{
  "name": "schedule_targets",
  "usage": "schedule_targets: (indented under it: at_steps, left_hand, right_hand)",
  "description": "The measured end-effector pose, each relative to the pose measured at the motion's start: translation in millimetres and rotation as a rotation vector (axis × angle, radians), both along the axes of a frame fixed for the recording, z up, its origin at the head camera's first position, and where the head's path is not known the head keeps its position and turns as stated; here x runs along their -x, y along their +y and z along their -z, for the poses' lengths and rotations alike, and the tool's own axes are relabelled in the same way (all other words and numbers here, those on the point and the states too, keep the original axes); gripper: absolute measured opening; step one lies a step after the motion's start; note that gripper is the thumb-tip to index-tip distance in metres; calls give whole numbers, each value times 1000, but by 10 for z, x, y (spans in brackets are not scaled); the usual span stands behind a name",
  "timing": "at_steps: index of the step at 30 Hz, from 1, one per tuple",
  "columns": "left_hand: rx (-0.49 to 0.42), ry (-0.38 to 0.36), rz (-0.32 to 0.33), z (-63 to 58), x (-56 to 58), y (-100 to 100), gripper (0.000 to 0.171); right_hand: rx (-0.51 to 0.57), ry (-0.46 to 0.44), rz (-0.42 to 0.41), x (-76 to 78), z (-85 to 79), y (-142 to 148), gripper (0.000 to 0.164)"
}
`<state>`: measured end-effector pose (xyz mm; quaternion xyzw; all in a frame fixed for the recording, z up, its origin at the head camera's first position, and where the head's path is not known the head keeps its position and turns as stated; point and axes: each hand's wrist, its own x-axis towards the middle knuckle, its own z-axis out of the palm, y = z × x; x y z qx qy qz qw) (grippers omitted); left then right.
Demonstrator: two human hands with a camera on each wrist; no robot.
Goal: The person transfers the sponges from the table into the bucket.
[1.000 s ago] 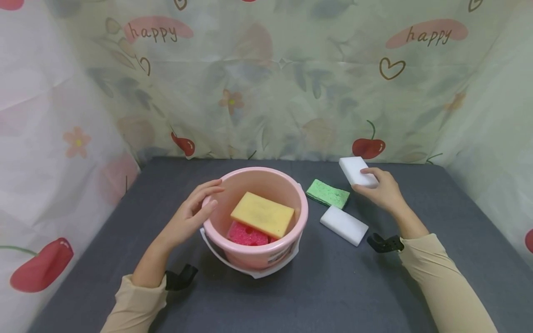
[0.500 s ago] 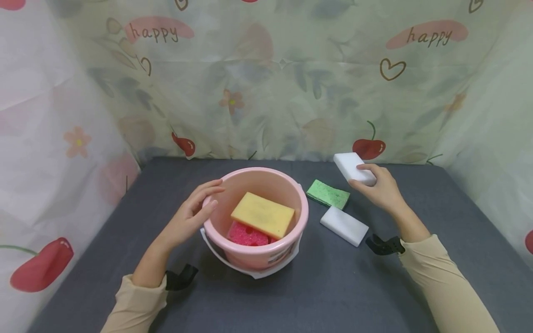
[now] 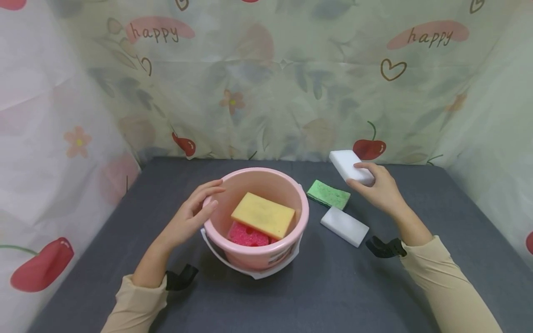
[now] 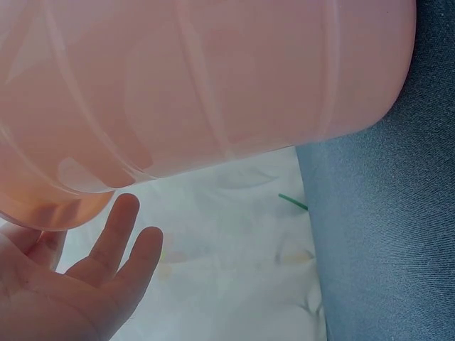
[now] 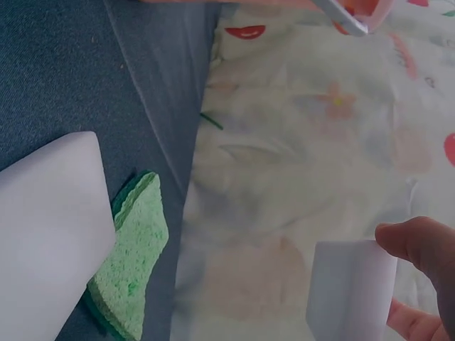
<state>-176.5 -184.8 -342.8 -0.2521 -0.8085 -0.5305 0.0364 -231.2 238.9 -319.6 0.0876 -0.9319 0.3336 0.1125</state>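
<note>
A pink bucket [image 3: 256,254] stands upright with a yellow sponge [image 3: 263,214] lying over a red sponge [image 3: 247,234] inside it. At its left rim, my left hand [image 3: 189,216] rests with loosely bent, spread fingers; the left wrist view has two fingers [image 4: 121,227] apart from the bucket wall. On the right, my right hand [image 3: 381,188] pinches a white sponge block [image 3: 346,163] between thumb and fingers, raised above the table. Below it lie a green scouring sponge [image 3: 329,194] and a second white sponge block [image 3: 344,225], close together.
The dark table [image 3: 258,310] is bounded by a printed cloth backdrop [image 3: 287,106] at the back and both sides. A white bucket handle [image 3: 255,274] hangs down at the bucket's front. Black straps [image 3: 385,247] show at both wrists.
My right hand has carried the white sponge block slightly left and upward. My left hand, the bucket and the sponges on the table have not moved.
</note>
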Motion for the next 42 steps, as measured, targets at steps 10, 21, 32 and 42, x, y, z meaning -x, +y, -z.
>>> schedule_targets:
  at_steps: [10,21,32,42]
  left_hand:
    - [8,-16,-3,-4,-6,-2,37]
    - [-3,-12,-3,-1,-9,-3,37]
    - [-2,-21,-8,-6,-8,1,37]
    - [1,-10,-9,-7,-14,-2,37]
  right_hand:
    - [15,52,-51,-77,-71,-87,47]
    - [38,36,-88,-182,-178,-235,48]
    - [54,71,-134,-229,-218,-327,48]
    - [56,80,-165,-286,-278,-393,47]
